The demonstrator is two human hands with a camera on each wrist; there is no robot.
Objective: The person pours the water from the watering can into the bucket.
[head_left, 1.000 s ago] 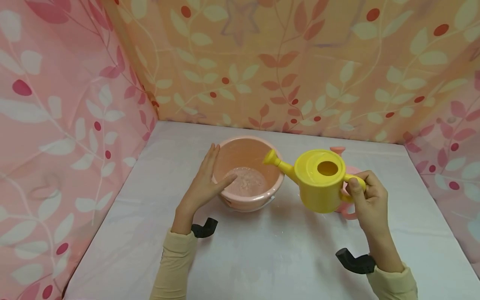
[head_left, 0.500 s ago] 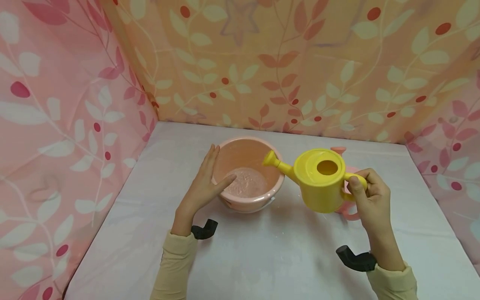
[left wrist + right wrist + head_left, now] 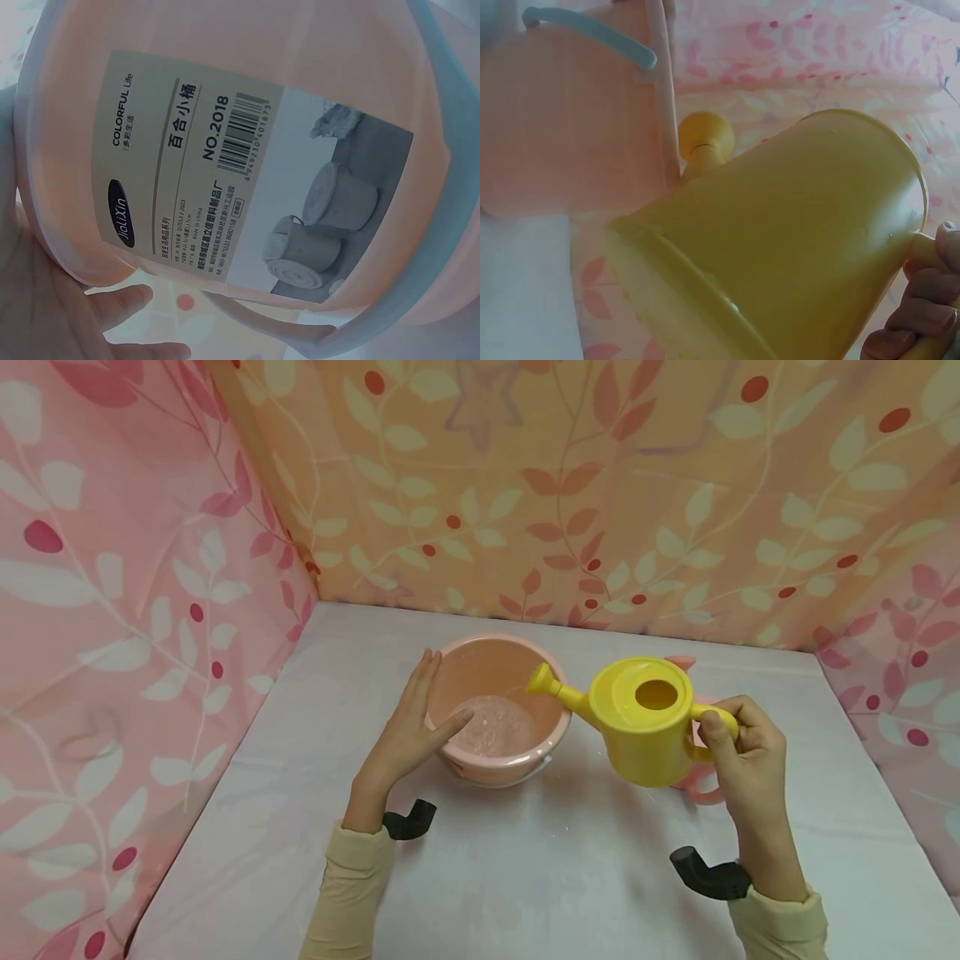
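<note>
A light pink bucket (image 3: 506, 770) with some rippled water (image 3: 495, 727) inside stands on the table. My left hand (image 3: 401, 731) rests at its left rim, fingers straight along the outside and thumb over the edge. The left wrist view shows the bucket's printed label (image 3: 247, 180) and its grey-looking carrying handle (image 3: 439, 247). My right hand (image 3: 750, 768) grips a yellow watering can (image 3: 641, 752) by its handle, holding it above the table. The can stands nearly level, its spout (image 3: 543, 677) reaching over the bucket's right rim. No water shows coming out of the spout.
A pink watering can (image 3: 707, 792) stands behind the yellow one, mostly hidden by it and my right hand. Small drops lie on the white tabletop (image 3: 555, 877) in front of the bucket. Leaf-patterned cloth (image 3: 480, 527) walls off the back and both sides.
</note>
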